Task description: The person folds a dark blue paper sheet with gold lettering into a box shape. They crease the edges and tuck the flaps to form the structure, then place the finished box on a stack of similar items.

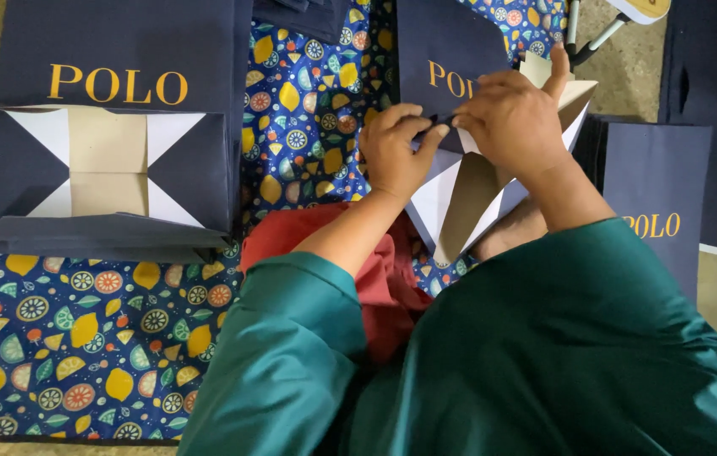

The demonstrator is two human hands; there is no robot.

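A navy paper bag (447, 67) with gold lettering lies in front of me, its white and brown bottom flaps opened toward me. My left hand (396, 152) pinches a navy flap at the bag's bottom. My right hand (515, 118) presses on the same bag just right of it, index finger raised against a brown cardboard piece (536, 69). Both arms wear teal sleeves.
A stack of folded navy bags (114, 135) with a finished bottom fold lies at left on a blue mat (80, 338) printed with citrus fruit. More navy bags (658, 181) lie at right. A red cloth (375, 270) covers my lap.
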